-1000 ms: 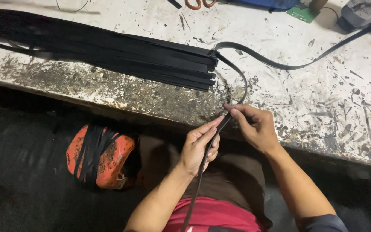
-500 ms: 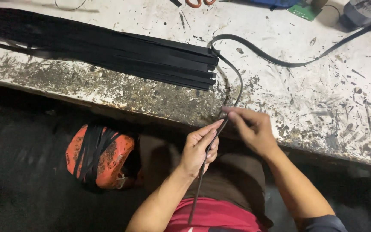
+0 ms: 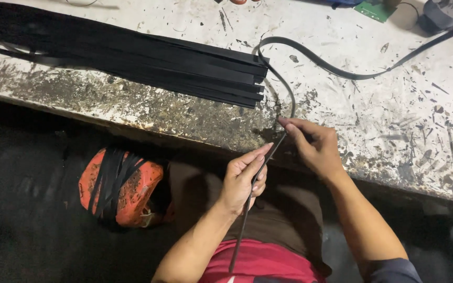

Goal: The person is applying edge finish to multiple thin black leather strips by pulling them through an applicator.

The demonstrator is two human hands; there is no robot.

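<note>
At the near edge of the desk [image 3: 405,173], over the person's lap, the left hand [image 3: 243,178] pinches a thin black strap [image 3: 289,99] between thumb and fingers, and the right hand [image 3: 315,147] grips the same strap just above it, fingers curled, wrist resting by the worn, paint-flecked rim. Low to the left sits an orange basket [image 3: 132,194] draped with black strips, in dark open floor. Farther on, the strap curves past the end of a stack of black strips [image 3: 132,57] touching it, then runs off across bare desk towards the far right corner.
</note>
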